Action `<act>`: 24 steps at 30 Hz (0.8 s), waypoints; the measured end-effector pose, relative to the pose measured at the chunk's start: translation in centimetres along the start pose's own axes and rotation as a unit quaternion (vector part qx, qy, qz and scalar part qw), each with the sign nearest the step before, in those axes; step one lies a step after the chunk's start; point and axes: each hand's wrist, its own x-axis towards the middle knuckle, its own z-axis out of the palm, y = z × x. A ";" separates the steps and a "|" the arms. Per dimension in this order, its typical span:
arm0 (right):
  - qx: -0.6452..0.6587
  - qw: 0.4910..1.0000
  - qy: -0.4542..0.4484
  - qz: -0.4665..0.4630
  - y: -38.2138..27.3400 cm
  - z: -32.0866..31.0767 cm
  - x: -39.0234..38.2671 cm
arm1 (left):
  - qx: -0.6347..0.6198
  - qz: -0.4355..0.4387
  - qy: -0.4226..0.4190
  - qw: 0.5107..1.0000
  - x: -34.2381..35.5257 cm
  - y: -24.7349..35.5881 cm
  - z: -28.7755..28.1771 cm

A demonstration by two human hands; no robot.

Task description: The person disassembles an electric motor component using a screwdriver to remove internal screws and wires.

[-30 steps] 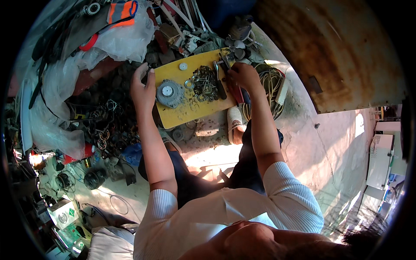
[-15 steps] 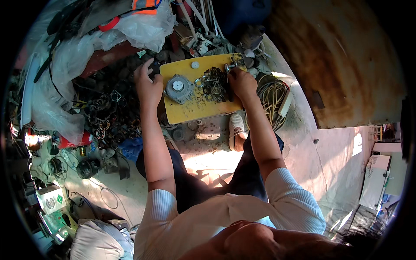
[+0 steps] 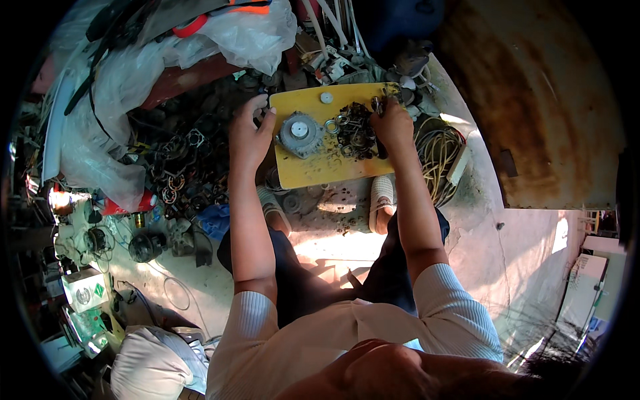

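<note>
A yellow board (image 3: 300,173) carries a round grey metal housing (image 3: 297,141) with a white centre disc, a small white disc (image 3: 326,98) and a heap of dark small parts and rings (image 3: 357,133). My left hand (image 3: 252,137) is beside the board's left edge, fingers apart and holding nothing visible. At the board's upper right, my right hand (image 3: 396,127) is closed on a metal tool (image 3: 377,105); much of the tool is hidden by the hand.
Piled dark metal parts (image 3: 177,153) and plastic sheeting (image 3: 100,147) lie left. Coiled cables (image 3: 440,163) with a white strip lie right, below a rusty metal panel (image 3: 533,100). My sandalled feet (image 3: 383,220) are below the board. Assorted scrap (image 3: 323,57) lies behind it.
The whole scene has shifted rightward in the view. My right hand has closed in over the tools at the board's upper right, hiding more of them. My left hand stays by the left edge, fingers apart.
</note>
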 end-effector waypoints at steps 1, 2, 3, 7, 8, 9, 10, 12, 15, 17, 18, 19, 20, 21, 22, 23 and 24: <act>0.008 1.000 0.001 0.001 -0.6 -0.8 -0.1 | 0.002 0.012 0.015 1.000 -0.2 -0.4 -0.1; 0.017 1.000 0.001 0.002 -1.1 -1.4 -0.1 | 0.004 0.024 0.029 0.999 -0.4 -1.0 0.0; 0.025 1.000 0.001 0.005 -1.4 -1.7 -0.2 | 0.006 0.036 0.044 0.998 -0.6 -1.5 -0.1; 0.090 0.996 -0.008 0.006 -1.9 -3.6 -0.5 | 0.016 -0.010 -0.011 1.000 -1.2 -1.6 -1.4; 0.124 0.992 0.001 -0.008 -2.2 -4.1 -0.7 | 0.049 0.022 0.011 0.998 -1.5 -1.9 -1.5; 0.158 0.987 0.009 -0.021 -2.3 -4.3 -0.9 | 0.083 0.054 0.033 0.995 -1.8 -2.3 -1.7; 0.146 0.988 0.032 -0.044 -2.0 -4.4 -1.1 | 0.106 0.075 0.038 0.991 -1.8 -2.6 -1.9; 0.153 0.987 0.033 -0.031 -2.0 -4.5 -1.1 | 0.120 0.065 0.004 0.991 -1.9 -2.8 -2.3; 0.185 0.982 0.041 -0.021 -2.3 -4.1 -1.2 | 0.127 -0.009 -0.099 0.987 -2.4 -3.1 -2.6; 0.211 0.976 0.041 -0.022 -2.0 -3.9 -1.2 | 0.174 -0.045 -0.135 0.974 -3.9 -1.5 -1.7; 0.223 0.974 0.038 -0.029 -1.8 -3.8 -1.1 | 0.163 -0.073 -0.170 0.969 -4.0 -1.0 -1.3; 0.239 0.970 0.033 -0.036 -1.8 -3.8 -1.2 | 0.153 -0.062 -0.141 0.976 -4.6 -0.3 -0.7; 0.288 0.958 0.007 -0.018 -2.5 -4.2 -1.6 | 0.143 -0.051 -0.114 0.982 -5.4 0.4 0.2; 0.336 0.942 -0.019 0.001 -3.4 -4.6 -2.0 | 0.132 -0.041 -0.086 0.987 -6.1 1.2 1.0; 0.381 0.923 -0.043 0.022 -3.9 -5.0 -2.4 | 0.187 -0.058 -0.101 0.976 -6.4 2.6 1.7; 0.426 0.901 -0.069 0.031 -3.8 -4.6 -2.6 | 0.192 -0.046 -0.095 0.976 -6.5 2.7 2.3; 0.470 0.877 -0.095 0.041 -3.5 -4.0 -2.7 | 0.198 -0.034 -0.089 0.976 -6.6 2.5 3.0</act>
